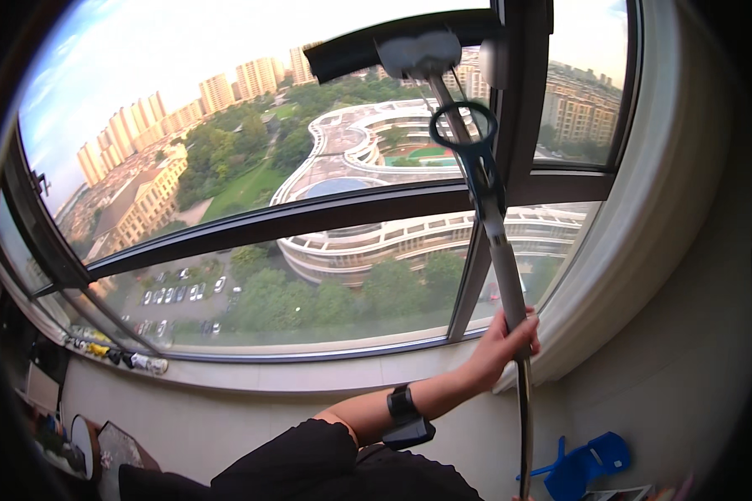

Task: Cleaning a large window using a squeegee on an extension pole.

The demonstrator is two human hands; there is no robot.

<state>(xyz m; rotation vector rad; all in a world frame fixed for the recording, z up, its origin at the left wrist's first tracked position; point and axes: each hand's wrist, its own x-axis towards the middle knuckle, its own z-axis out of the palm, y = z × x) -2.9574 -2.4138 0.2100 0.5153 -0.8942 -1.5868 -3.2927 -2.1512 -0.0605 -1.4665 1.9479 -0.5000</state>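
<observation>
My left hand (510, 342) is wrapped round the grey and silver pole (524, 426) of a long-handled squeegee, which slants up across the window (251, 209). Its dark blade head (418, 46) is raised against the upper pane and frame, slightly blurred; whether it touches the glass I cannot tell. A dark ring grip (485, 167) sits on the upper pole. A black band with a device (403, 416) is on my left forearm. A bit of my right hand (520, 498) shows at the bottom edge by the pole, its fingers mostly hidden.
Small objects (121, 355) line the left part of the sill (309, 376). A blue plastic chair (602, 455) stands on the floor at lower right, and small furniture (117, 451) at lower left. A curved pale wall edge (656, 167) borders the window's right; buildings and trees show outside.
</observation>
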